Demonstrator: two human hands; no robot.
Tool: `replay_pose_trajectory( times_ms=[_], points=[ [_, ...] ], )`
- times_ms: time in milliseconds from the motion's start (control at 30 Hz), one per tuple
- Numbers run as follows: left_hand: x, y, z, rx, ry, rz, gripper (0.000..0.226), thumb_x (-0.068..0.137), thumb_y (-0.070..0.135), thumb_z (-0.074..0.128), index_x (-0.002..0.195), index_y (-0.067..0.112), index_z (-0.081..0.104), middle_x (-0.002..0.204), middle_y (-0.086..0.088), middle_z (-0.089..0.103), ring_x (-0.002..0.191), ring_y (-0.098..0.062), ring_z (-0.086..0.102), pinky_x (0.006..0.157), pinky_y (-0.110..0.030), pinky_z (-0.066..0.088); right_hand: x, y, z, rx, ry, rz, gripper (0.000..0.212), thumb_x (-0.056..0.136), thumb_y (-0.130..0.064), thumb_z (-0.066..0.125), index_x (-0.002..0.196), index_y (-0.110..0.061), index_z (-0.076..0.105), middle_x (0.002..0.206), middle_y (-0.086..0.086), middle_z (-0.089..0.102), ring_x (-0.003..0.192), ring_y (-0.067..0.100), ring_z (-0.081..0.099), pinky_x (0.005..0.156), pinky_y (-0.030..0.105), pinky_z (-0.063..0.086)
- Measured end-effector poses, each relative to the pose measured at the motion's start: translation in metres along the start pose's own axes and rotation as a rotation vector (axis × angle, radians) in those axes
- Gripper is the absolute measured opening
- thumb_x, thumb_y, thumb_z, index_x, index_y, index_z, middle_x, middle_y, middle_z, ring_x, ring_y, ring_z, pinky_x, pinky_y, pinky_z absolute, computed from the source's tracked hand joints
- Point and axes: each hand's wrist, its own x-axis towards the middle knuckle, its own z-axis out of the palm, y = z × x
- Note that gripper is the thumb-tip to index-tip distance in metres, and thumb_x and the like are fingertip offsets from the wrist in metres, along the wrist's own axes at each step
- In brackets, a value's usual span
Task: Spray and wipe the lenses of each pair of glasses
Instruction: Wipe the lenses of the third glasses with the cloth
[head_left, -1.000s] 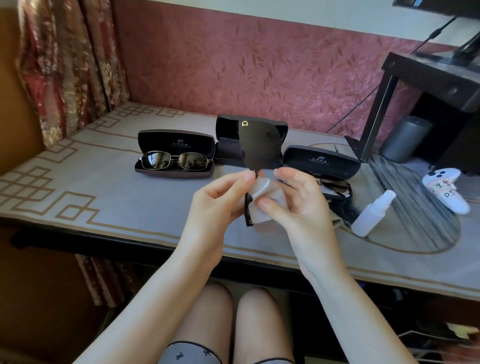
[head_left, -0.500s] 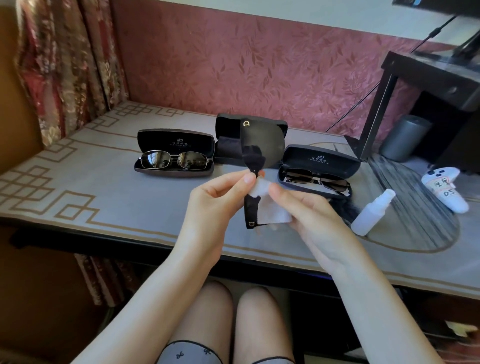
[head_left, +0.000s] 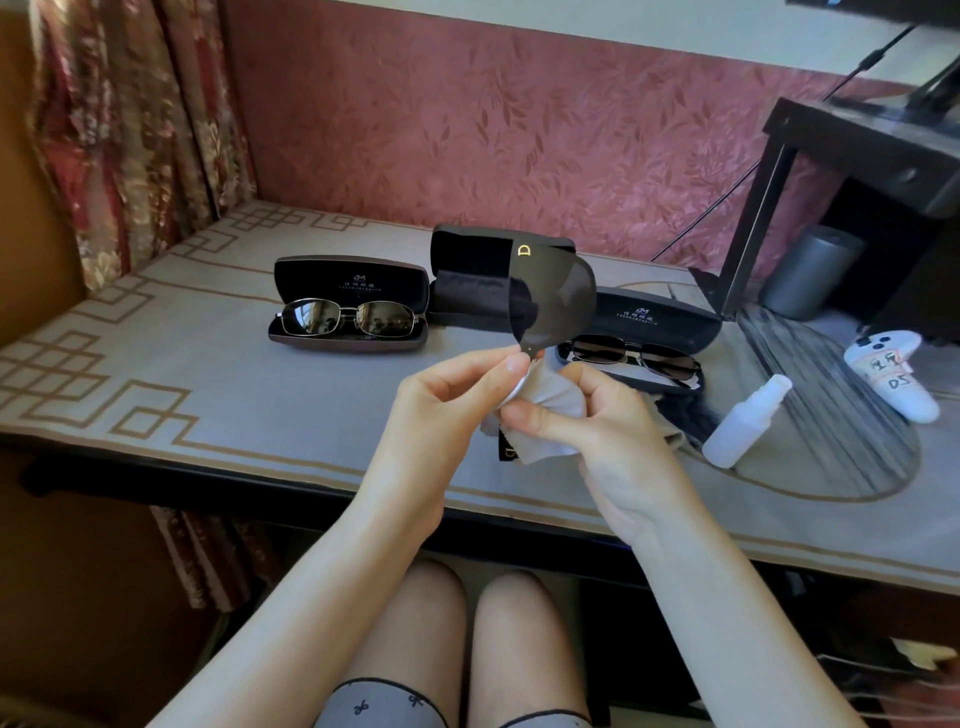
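Black sunglasses (head_left: 558, 296) are held upright above the table (head_left: 208, 374), pinched at the bridge by the left hand (head_left: 441, 410), while the lower lens is enclosed in a pale cloth (head_left: 556, 402) gripped by the right hand (head_left: 613, 431); light, even strokes on both faces are called for.

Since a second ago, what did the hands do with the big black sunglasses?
The right hand slid the cloth back up over the lower lens of the black sunglasses. The left hand keeps pinching the frame. The spray bottle and both cased pairs stayed put.
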Motion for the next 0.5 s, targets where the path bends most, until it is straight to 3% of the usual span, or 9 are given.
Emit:
replay_pose_trajectory(
  times_ms=[100,200,267,367,500],
  points=[
    [0.0,0.003,-0.002,0.008,-0.031,-0.017,0.043,0.074,0.039,0.062,0.106,0.012,0.073,0.101,-0.001,0.075,0.097,-0.011,0.068,0.092,-0.029,0.051,0.002,0.0,0.0,0.003,0.016,-0.023,0.065,0.052,-0.025,0.087,0.098,0.009,0.056,0.086,0.015,0.067,0.083,0.026,0.065,0.084,0.042,0.048],
    [0.0,0.006,-0.005,0.025,-0.043,-0.018,0.036,0.073,0.032,0.068,0.104,0.015,0.074,0.098,0.002,0.076,0.093,-0.008,0.07,0.086,-0.023,0.054,0.003,0.002,-0.001,0.003,0.021,-0.039,0.072,0.048,-0.035,0.092,0.092,0.008,0.054,0.085,0.022,0.064,0.087,0.035,0.065,0.09,0.05,0.047],
    [0.0,0.006,-0.006,0.017,-0.033,-0.005,0.02,0.078,0.017,0.07,0.098,0.017,0.074,0.086,0.006,0.076,0.075,-0.004,0.068,0.074,-0.018,0.055,0.002,0.003,-0.002,-0.017,-0.008,-0.045,0.069,0.047,-0.042,0.09,0.091,0.001,0.06,0.089,0.022,0.067,0.092,0.036,0.066,0.099,0.057,0.044],
    [0.0,0.004,-0.006,0.025,-0.013,0.017,0.017,0.085,0.008,0.066,0.099,0.012,0.074,0.079,0.001,0.072,0.06,-0.003,0.057,0.062,-0.016,0.051,-0.001,0.002,-0.006,-0.077,-0.081,-0.035,0.053,0.055,-0.045,0.084,0.093,-0.011,0.071,0.094,0.013,0.073,0.093,0.023,0.068,0.097,0.045,0.048],
    [-0.001,0.002,-0.007,-0.012,0.025,0.048,0.031,0.074,0.016,0.07,0.103,0.005,0.073,0.086,-0.005,0.075,0.067,-0.006,0.063,0.068,-0.017,0.053,-0.006,-0.005,-0.01,-0.106,-0.121,-0.071,0.037,0.076,-0.043,0.072,0.096,-0.013,0.074,0.091,0.0,0.073,0.092,0.007,0.066,0.092,0.024,0.045]
  ],
)
